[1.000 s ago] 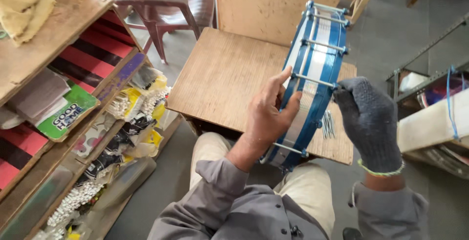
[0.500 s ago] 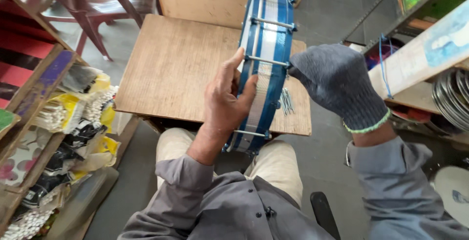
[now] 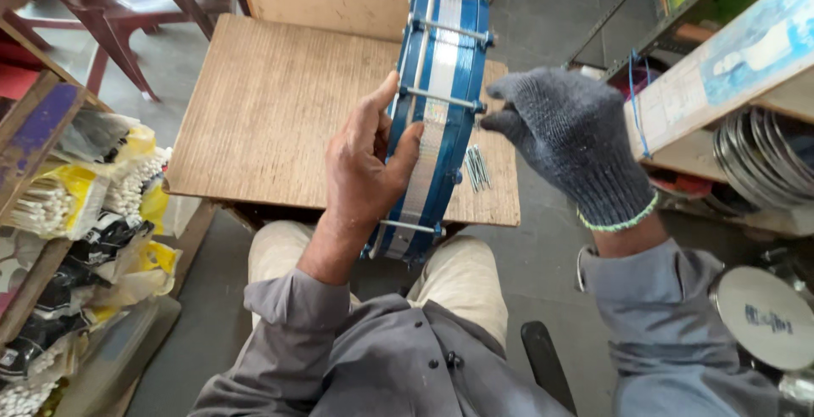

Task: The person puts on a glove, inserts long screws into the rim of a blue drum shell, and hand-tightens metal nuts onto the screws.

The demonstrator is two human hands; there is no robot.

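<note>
Left hand (image 3: 366, 171) gripped the blue drum (image 3: 437, 111) upright; gloved right hand (image 3: 572, 141) pinched a rod (image 3: 441, 96) — best kept steady, turned evenly

Person: grey buttoned shirt, long sleeves; beige trousers; left hand (image 3: 365, 171) bare; right hand (image 3: 577, 141) in dark grey knit glove, green-edged cuff.

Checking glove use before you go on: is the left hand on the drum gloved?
No: the left hand grips the blue drum bare, while only the right hand wears a grey knit glove.
</note>
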